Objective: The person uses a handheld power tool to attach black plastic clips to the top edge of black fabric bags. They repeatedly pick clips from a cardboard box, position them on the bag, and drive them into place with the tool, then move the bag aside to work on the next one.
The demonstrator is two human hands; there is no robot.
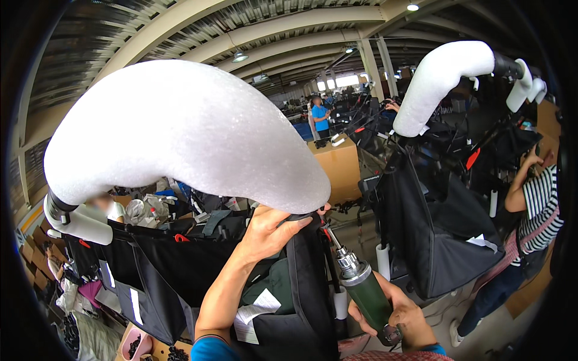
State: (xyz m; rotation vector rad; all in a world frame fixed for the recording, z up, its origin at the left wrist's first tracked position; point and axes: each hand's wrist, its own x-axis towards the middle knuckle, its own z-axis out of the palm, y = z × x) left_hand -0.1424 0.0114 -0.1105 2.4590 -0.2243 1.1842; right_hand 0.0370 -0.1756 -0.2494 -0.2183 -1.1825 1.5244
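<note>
A large curved handlebar (180, 126) wrapped in white foam fills the upper left of the head view. My left hand (268, 233) is closed around its near lower end, where a dark joint shows beneath the foam. In my right hand (403, 316) is a green electric screwdriver (367, 296) with a silver collar. Its bit slants up and to the left, its tip close to the joint beside my left fingers. Whether the tip touches a screw is too small to tell. Below the handlebar hangs a black fabric wagon body (162, 271), with a white paper tag (259, 310) on it.
To the right stands another black fabric wagon (433, 222) with its own foam-wrapped handlebar (442, 81). A person in a striped shirt (539, 198) works at the right edge. A cardboard box (337, 168) is beyond, and a pink bin (137, 344) sits at lower left.
</note>
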